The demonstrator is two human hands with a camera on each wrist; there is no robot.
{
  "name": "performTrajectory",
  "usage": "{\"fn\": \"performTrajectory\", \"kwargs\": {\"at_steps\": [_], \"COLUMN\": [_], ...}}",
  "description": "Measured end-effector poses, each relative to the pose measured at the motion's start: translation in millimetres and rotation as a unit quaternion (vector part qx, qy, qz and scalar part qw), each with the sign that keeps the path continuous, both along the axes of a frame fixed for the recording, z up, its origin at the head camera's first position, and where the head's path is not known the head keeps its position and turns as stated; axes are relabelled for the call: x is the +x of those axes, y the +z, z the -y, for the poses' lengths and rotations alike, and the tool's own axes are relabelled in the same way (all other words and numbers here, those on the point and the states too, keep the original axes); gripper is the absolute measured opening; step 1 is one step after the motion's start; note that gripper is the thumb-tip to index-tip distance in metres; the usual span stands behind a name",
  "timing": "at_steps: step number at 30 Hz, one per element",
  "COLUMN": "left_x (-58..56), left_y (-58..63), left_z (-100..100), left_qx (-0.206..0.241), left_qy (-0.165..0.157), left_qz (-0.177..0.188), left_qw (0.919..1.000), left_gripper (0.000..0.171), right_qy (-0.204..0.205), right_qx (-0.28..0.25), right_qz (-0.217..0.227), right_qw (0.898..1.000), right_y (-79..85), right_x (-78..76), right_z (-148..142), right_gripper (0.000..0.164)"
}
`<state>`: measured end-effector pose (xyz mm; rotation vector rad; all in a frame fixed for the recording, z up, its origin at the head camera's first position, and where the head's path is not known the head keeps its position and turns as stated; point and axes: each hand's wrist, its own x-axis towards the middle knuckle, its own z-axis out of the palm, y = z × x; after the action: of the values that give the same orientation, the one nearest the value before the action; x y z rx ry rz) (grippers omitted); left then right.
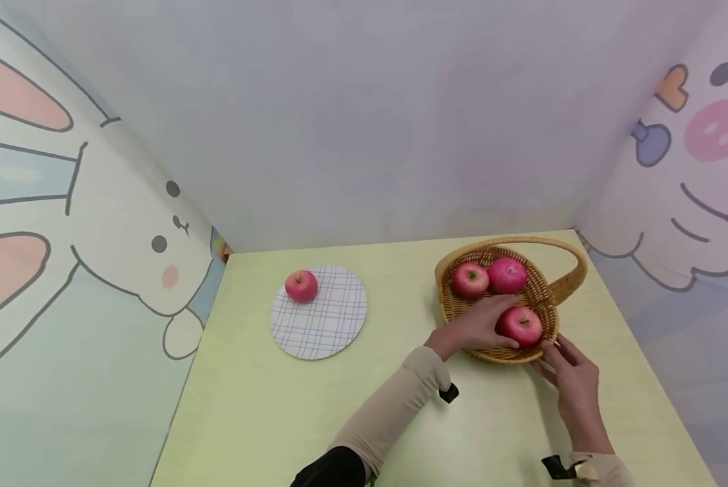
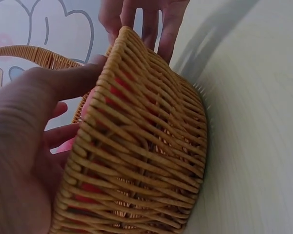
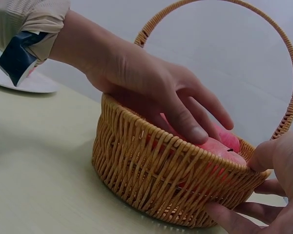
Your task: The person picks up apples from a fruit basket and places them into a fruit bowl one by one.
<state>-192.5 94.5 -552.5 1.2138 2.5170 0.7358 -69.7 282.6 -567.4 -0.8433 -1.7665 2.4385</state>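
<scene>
A wicker basket (image 1: 445, 297) with a tall arched handle stands at the right of the table. Inside it lie a red apple (image 1: 470, 279), a pinker round fruit (image 1: 507, 275) and, nearest the front, another red apple (image 1: 520, 326). My left hand (image 1: 482, 325) reaches over the rim and holds the front apple, thumb on the near side and fingers on the far side. With my right hand (image 1: 573, 379) I grip the basket's front right edge; in the right wrist view its thumb lies at the rim and its fingers are against the outer wall.
On the table's left half, a round white plate with a blue grid (image 1: 321, 331) bears one red apple (image 1: 301, 286). Cartoon-printed walls (image 1: 364, 135) enclose the back and both sides of the pale yellow-green table (image 1: 248, 419).
</scene>
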Motion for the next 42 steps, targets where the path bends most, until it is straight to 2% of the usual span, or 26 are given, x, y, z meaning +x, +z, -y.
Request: {"fn": "performTrajectory", "kwargs": {"at_steps": [4,8,18,23,32,42], "left_x": [-0.6,-1.7,-0.4,-0.3,3.1,2.5], "left_y": [-3.6,-5.7,-5.6,-4.0,-8.6,-10.6], "left_z": [-3,-6,-11,-13,-16,-20], "left_qx": [-0.004,-0.006,-0.012,-0.023,-0.055,-0.052], "left_qy": [-0.002,-0.003,-0.016,-0.008,0.015,0.025], "left_qz": [-0.002,0.012,0.017,0.013,0.009,0.008], "left_qw": [1.0,0.9999,0.9996,0.9996,0.9984,0.9983], "left_gripper": [0.09,0.091,0.092,0.092,0.1,0.1], "right_qy": [0.0,-0.001,-0.002,0.002,0.005,-0.001], "right_qx": [-0.006,0.007,0.02,0.018,0.025,0.03], "right_qz": [-0.006,-0.004,-0.013,-0.02,-0.001,0.005], "right_qw": [1.0,1.0,1.0,1.0,1.0,1.0], "right_y": [-0.9,-1.4,-1.0,-0.5,-0.8,1.1], "right_x": [0.9,1.4,1.9,1.6,3.2,3.3], "right_z": [2,2,1,1,4,5], "right_gripper": [0.072,0.072,0.072,0.072,0.072,0.071]}}
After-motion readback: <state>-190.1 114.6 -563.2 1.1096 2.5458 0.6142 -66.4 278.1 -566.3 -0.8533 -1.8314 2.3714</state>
